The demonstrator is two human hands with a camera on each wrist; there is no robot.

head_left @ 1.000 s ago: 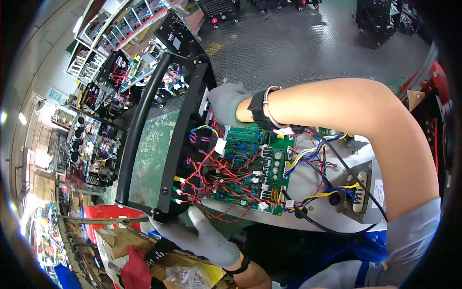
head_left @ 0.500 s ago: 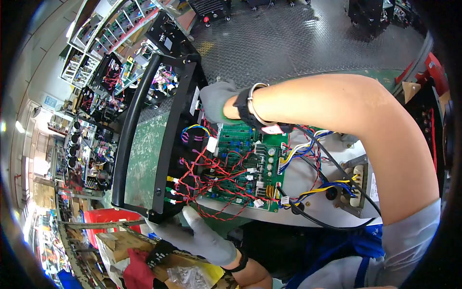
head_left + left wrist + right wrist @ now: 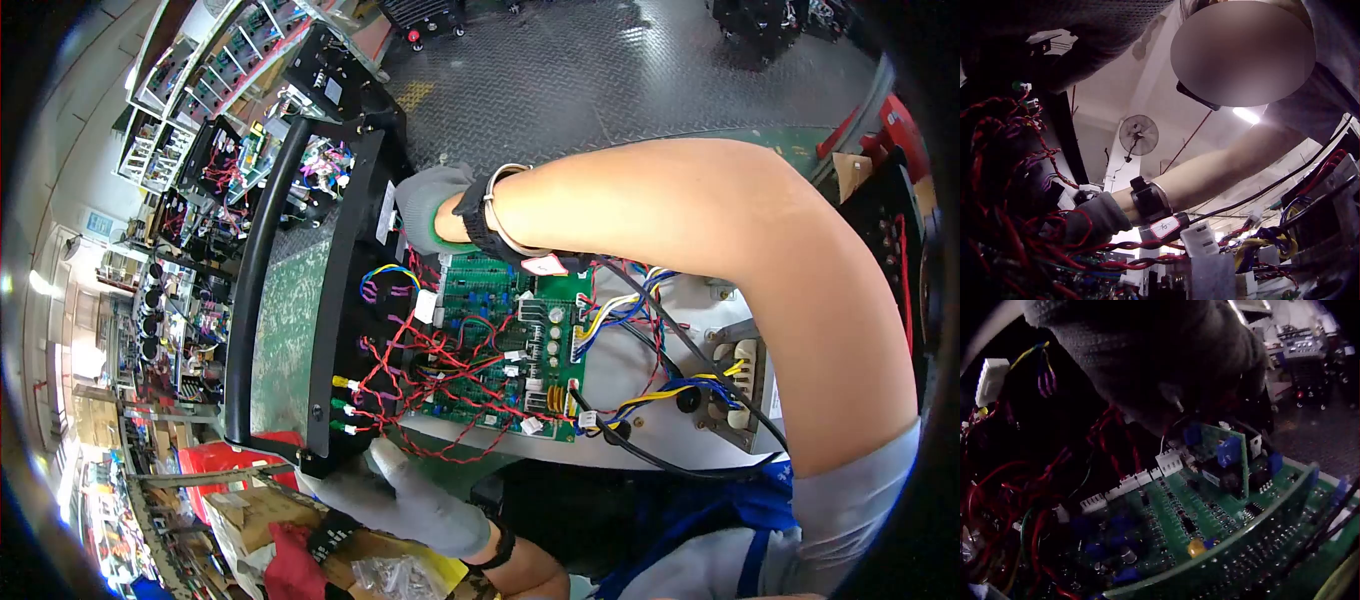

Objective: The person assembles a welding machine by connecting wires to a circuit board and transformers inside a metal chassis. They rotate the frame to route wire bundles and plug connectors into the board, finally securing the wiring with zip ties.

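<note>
In the head view my gloved right hand is at the far end of the black front panel, close over the green circuit board. The right wrist view shows this glove bent down among red wires, just above a row of white connectors. Its fingertips are dark there, and I cannot tell what they hold. My gloved left hand is at the panel's near lower corner, thumb raised and apart, fingers stretched along the edge. Twisted red wires run from panel to board.
A black handle bar spans the panel's outer side. On the metal base, a transformer-like block carries yellow and blue wires, with a black cable looping past. An open cardboard box with plastic bags stands below the left hand.
The whole scene slides slightly left in the head view as the camera turns. My right hand stays at the panel's far end and my left at its near corner.
</note>
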